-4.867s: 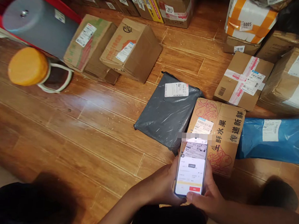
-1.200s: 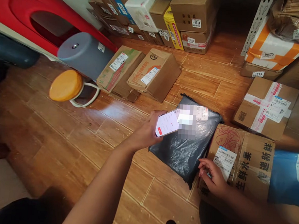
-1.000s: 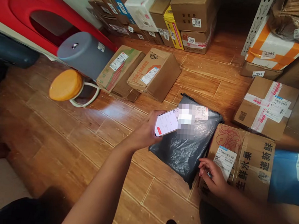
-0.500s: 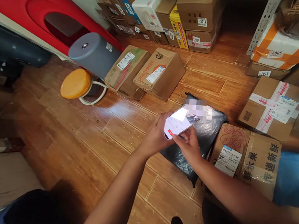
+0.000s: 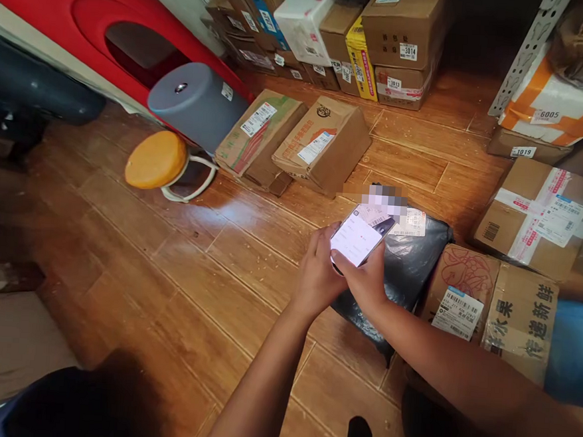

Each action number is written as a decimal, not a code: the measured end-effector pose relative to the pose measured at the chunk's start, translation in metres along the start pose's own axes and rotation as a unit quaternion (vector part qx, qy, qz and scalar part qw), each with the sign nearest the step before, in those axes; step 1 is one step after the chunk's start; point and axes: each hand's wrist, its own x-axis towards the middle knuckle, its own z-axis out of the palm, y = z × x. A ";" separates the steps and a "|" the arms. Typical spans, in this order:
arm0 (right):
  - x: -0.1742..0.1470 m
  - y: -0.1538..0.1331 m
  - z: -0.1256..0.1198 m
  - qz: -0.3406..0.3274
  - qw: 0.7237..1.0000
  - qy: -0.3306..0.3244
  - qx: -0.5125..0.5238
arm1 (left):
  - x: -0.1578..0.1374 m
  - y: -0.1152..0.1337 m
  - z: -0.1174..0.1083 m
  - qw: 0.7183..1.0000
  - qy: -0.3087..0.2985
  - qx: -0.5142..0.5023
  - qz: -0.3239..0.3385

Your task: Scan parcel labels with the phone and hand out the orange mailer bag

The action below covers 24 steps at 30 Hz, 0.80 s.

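Note:
A lit phone (image 5: pixel 361 237) is held over a black plastic parcel (image 5: pixel 410 267) that lies on the wooden floor. My left hand (image 5: pixel 317 277) grips the phone from its left side. My right hand (image 5: pixel 367 280) holds it from below and right, thumb on the screen. The phone's top hangs over the parcel's white shipping label (image 5: pixel 411 221). Right of the black parcel lies a printed cardboard box (image 5: pixel 495 309) with a barcode label (image 5: pixel 458 312).
Cardboard boxes (image 5: pixel 321 144) lie on the floor ahead, with more stacked along the back (image 5: pixel 403 46). An orange stool (image 5: pixel 156 159) and a grey cylinder (image 5: pixel 194 102) stand at left by a red panel (image 5: pixel 47 2). A blue parcel (image 5: pixel 575 345) and taped boxes (image 5: pixel 536 212) sit at right.
My right hand left the printed box's barcode label and came up to the phone. Both hands now hold it. The view has shifted slightly.

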 end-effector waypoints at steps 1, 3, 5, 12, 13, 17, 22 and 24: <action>-0.001 0.000 -0.002 0.002 1.000 -0.009 0.016 | 0.000 0.000 -0.003 1.000 -0.014 -0.017 0.005; -0.001 0.002 -0.010 0.015 0.999 -0.007 0.043 | 0.002 -0.004 -0.005 0.993 -0.076 -0.085 0.034; 0.001 0.005 -0.026 0.032 0.997 0.030 0.064 | 0.003 -0.019 0.000 0.972 -0.145 -0.183 0.030; 0.005 -0.003 -0.134 0.035 0.990 0.131 -0.036 | -0.023 -0.088 0.055 0.941 -0.187 0.016 -0.281; 0.004 -0.007 -0.149 0.034 0.989 0.126 -0.064 | -0.030 -0.091 0.058 0.938 -0.195 0.013 -0.286; -0.003 -0.029 -0.190 0.021 0.987 0.070 -0.143 | -0.055 -0.094 0.055 0.936 -0.183 -0.002 -0.300; -0.012 -0.049 -0.196 0.104 0.983 -0.064 -0.139 | -0.082 -0.094 0.044 0.922 -0.110 -0.018 -0.372; -0.019 -0.053 -0.188 0.158 0.978 -0.095 -0.097 | -0.100 -0.089 0.043 0.905 -0.059 -0.018 -0.421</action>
